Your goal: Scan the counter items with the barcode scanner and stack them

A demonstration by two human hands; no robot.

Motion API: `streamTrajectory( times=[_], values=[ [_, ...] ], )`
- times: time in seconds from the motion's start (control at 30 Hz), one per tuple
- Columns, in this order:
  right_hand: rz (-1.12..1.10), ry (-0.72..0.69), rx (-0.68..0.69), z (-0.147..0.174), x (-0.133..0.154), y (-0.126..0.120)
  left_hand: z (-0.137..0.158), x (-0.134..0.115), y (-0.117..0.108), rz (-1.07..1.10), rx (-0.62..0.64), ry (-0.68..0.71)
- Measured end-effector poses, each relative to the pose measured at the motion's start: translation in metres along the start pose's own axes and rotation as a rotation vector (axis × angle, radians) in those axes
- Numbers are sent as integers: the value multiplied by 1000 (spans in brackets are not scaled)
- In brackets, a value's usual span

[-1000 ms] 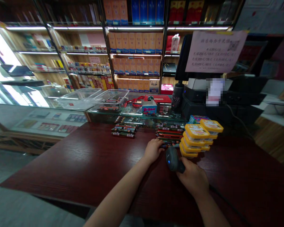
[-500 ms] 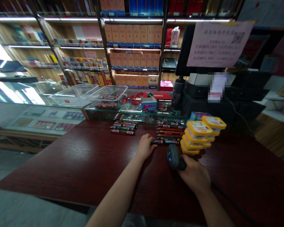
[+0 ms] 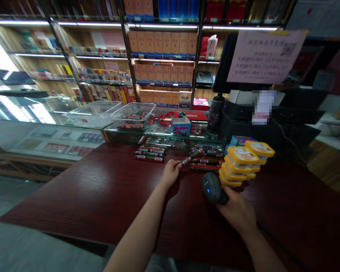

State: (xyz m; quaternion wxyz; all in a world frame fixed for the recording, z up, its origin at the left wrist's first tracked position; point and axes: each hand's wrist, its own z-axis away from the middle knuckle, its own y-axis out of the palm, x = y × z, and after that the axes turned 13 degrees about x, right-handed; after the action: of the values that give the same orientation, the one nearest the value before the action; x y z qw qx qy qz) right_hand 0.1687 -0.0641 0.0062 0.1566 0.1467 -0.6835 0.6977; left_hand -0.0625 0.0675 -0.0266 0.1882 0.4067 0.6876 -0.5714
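My left hand (image 3: 170, 173) pinches one end of a slim, dark-wrapped stick (image 3: 191, 156), which slants up to the right above the table. Just beyond it lies a row of similar slim sticks (image 3: 206, 166), some with red wrapping. Another group of these sticks (image 3: 150, 154) rests farther left. A black handheld barcode scanner (image 3: 212, 188) is in the grip of my right hand (image 3: 238, 209), its head pointing away and toward the left. Beside the scanner, yellow-lidded plastic tubs (image 3: 243, 155) stand in stacks. Print on the held stick is too small to read.
The dark wooden table (image 3: 124, 200) meets a glass ledge holding clear plastic bins (image 3: 121, 121), a small blue box (image 3: 181, 126) and a black bottle (image 3: 215, 113). At the right stands a monitor with a paper sign (image 3: 265, 56). The scanner's cable trails right.
My left hand has lifted the stick from the near edge of the right row and tilted it upward. The scanner stays in my right hand, and the view has shifted slightly.
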Motion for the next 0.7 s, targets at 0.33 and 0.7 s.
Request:
streamTrajectory(
  times=[0.33,0.7],
  values=[
    [-508,-287,32,1,12,1,-1,4,4,-11,-81,-65],
    [-489,-304,-19,-3,8,3,-1,3,3,-33,-61,-59]
  ],
)
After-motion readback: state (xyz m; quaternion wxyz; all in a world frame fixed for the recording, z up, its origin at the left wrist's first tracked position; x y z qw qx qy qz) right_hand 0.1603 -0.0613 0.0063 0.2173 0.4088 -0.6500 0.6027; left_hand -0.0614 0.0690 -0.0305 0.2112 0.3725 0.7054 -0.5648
